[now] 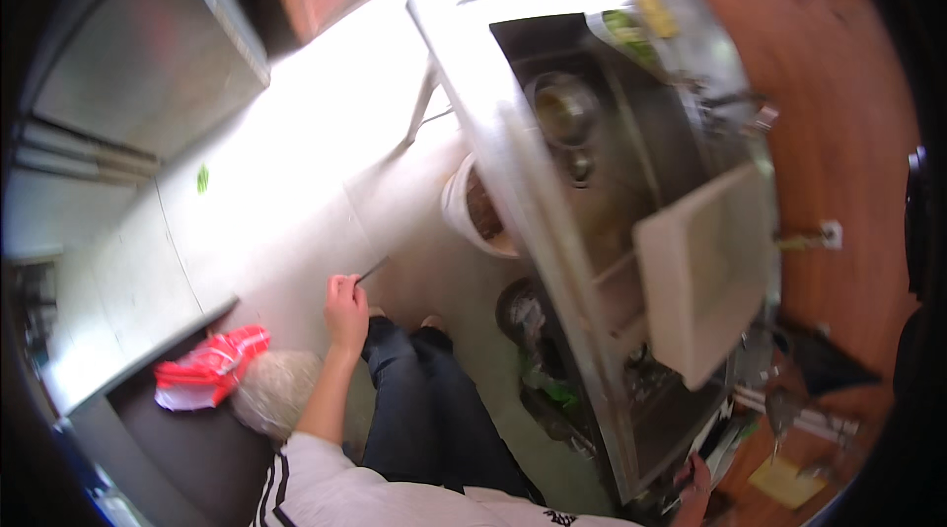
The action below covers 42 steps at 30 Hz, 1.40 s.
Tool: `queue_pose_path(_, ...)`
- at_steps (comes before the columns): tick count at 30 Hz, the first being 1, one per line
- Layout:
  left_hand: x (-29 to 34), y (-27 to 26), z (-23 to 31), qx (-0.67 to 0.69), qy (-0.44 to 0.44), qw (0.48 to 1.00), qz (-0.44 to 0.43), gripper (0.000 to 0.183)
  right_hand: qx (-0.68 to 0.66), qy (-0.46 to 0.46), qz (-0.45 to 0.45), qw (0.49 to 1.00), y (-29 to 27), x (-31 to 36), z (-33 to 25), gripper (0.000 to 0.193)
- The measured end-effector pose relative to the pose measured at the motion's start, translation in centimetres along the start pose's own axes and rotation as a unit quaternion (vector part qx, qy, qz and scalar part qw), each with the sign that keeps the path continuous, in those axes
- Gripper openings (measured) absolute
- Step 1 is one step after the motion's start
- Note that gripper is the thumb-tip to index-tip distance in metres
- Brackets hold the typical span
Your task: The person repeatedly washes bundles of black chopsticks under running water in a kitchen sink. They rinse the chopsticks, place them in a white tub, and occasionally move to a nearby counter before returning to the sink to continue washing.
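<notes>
My left hand (346,308) is raised over the floor in front of my legs, fingers closed around a thin dark stick-like thing (373,271). Its kind is too small and blurred to make out. At the lower right, my right hand (694,476) is beside the near end of a metal sink (528,172), close to a dark and white item (718,443). Blur hides whether its fingers grip anything. In the sink stand a round metal pot (562,111) and a small metal cup (580,168). A pale rectangular tub (676,295) rests tilted across the sink.
A white bucket (458,207) with brown contents stands below the sink's front edge. Dark bags (552,369) lie on the floor nearer me. Left of me, a red package (212,367) and a clear plastic bag (278,389) sit on a dark surface. A green leaf (203,178) lies on the floor.
</notes>
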State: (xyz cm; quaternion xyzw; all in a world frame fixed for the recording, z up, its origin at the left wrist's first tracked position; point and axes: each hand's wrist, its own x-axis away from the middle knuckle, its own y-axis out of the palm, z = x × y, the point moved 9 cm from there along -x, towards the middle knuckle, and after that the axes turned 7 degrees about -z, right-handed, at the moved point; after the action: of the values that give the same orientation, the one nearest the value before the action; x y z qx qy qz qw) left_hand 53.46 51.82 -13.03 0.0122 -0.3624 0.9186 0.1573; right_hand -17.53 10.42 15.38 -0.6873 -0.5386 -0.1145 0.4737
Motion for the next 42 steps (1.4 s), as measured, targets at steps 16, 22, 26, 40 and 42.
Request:
queue_pose_path(16,34.1,8.1,61.0,-0.023,0.807,0.531,-0.258,0.036,-0.405,-0.101,-0.48,0.772,14.3,11.5,-5.2,0.031)
queue_pose_path(22,38.7,17.2,61.9,0.039,0.718,0.548,-0.427,0.03,-0.401,-0.14,-0.434,0.795,11.3,4.9,-5.4,0.018)
queue_pose_path(26,36.7,24.8,59.3,0.136,0.398,0.726,-0.544,0.029,-0.452,-0.134,-0.398,0.787,11.3,1.9,-5.2,0.023)
queue_pose_path(40,39.4,29.4,60.8,0.077,0.324,0.785,-0.523,0.041,-0.684,-0.113,-0.412,0.591,12.2,1.4,-8.7,0.069)
queue_pose_path(42,38.2,29.0,60.8,0.14,0.258,0.807,-0.512,0.031,-0.613,-0.233,-0.421,0.627,11.6,2.1,-10.2,0.072)
